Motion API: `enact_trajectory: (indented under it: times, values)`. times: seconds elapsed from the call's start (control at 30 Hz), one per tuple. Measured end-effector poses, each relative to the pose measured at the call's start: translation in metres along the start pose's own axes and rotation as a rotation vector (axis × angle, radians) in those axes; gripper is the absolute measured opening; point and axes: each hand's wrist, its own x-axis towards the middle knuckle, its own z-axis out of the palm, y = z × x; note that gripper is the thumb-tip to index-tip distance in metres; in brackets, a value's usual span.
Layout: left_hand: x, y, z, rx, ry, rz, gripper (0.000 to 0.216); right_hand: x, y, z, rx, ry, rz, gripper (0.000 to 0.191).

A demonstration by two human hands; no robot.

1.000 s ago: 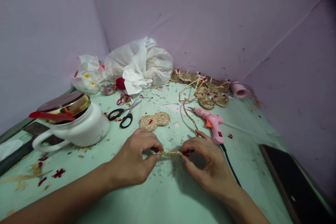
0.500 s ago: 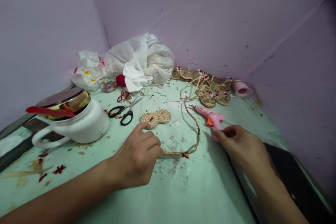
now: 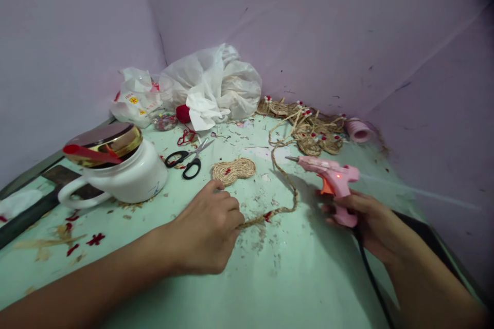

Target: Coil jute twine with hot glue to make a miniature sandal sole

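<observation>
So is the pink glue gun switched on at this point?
On, it seems: a small red light glows on the pink glue gun, above the orange trigger. The right hand grips its handle.

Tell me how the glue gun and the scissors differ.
The glue gun is pink and gripped in the right hand; the scissors are black-handled and lie untouched on the table. The glue gun trails a black cable; the scissors have none. Both are hand tools.
</observation>
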Motion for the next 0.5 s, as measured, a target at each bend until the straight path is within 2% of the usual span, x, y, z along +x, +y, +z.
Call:
enact_trajectory:
  times: [0.1, 0.23, 0.37, 0.5]
  values:
    - [0.002, 0.001, -0.003, -0.038, -0.069, -0.095, 0.018, -0.020, 0.000, 0.000, 0.077, -0.051, -0.100, 0.019]
    - [0.003, 0.003, -0.001, -0.073, -0.128, -0.203, 0.015, -0.048, 0.011, 0.002, 0.009, -0.094, -0.238, 0.021]
    - [0.002, 0.005, 0.007, -0.081, -0.059, -0.238, 0.015, -0.066, 0.028, 0.006, -0.034, -0.079, -0.279, 0.023]
    - [-0.002, 0.005, 0.015, 0.012, 0.097, -0.169, 0.011, -0.077, 0.050, 0.001, -0.179, -0.101, -0.296, 0.028]
